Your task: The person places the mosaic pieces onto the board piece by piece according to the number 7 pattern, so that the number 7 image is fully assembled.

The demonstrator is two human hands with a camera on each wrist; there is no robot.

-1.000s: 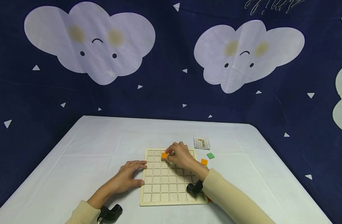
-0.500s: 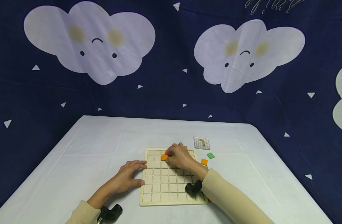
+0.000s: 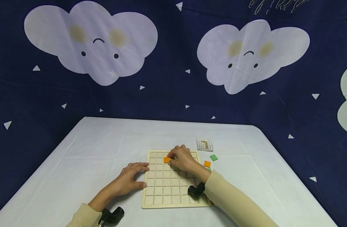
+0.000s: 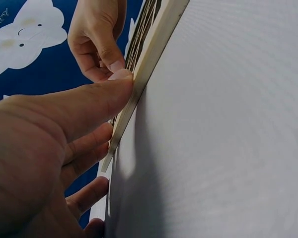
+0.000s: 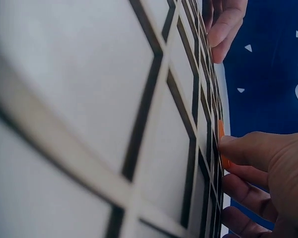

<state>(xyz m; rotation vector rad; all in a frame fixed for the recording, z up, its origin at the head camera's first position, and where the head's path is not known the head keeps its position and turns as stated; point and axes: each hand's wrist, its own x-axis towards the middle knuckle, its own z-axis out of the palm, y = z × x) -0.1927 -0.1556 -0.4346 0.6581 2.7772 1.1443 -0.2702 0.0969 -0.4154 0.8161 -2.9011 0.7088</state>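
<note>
A pale wooden grid board (image 3: pixel 167 190) lies on the white table. Near its far side, my right hand (image 3: pixel 182 157) pinches an orange square tile (image 3: pixel 166 160) between thumb and index finger. In the right wrist view, that orange tile (image 5: pixel 220 128) is down at the grid, under the fingers of the right hand (image 5: pixel 288 173). My left hand (image 3: pixel 131 178) touches the board's left edge with its fingers spread and relaxed. The left wrist view has the thumb of my left hand (image 4: pixel 39 134) against the rim of the board (image 4: pixel 156 47).
Beyond the board's far right corner lies a paper card (image 3: pixel 204 145) printed with a coloured grid. A green tile (image 3: pixel 214 157) and a loose orange tile (image 3: pixel 207 164) are right of the board. Beside the right wrist, another green tile (image 3: pixel 209 170) is partly hidden.
My right hand has lowered the orange tile slightly onto the grid, then stayed nearly still. The left hand has not moved.
</note>
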